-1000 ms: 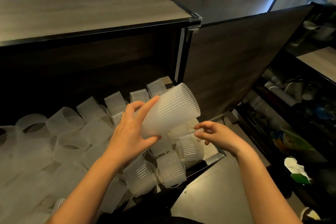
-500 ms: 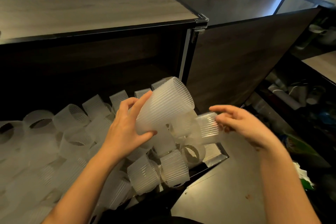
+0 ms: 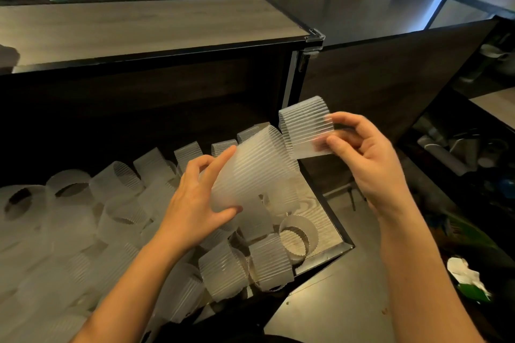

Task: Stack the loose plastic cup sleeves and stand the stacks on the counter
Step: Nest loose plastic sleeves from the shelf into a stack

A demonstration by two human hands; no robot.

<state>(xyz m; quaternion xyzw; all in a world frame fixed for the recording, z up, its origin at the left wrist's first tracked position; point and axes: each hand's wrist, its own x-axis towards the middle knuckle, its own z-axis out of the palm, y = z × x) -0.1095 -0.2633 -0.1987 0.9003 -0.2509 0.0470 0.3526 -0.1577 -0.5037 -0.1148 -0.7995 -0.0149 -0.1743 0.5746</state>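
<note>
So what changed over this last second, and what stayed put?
The right hand picked a single sleeve out of the loose sleeves and raised it to the wide end of the stack. The left hand kept holding that stack, tilted as before.

You have a single view, from the camera worn on your head, so no second view overlaps it. It looks forward and steeply down, close over your left hand (image 3: 195,211) and right hand (image 3: 370,164), both forearms running in from the bottom edge. The wide lens bends the counter (image 3: 139,28) across the upper frame. Below it the open shelf (image 3: 328,220) fills the middle and left, and darker shelving (image 3: 459,147) falls away along the right edge.
</note>
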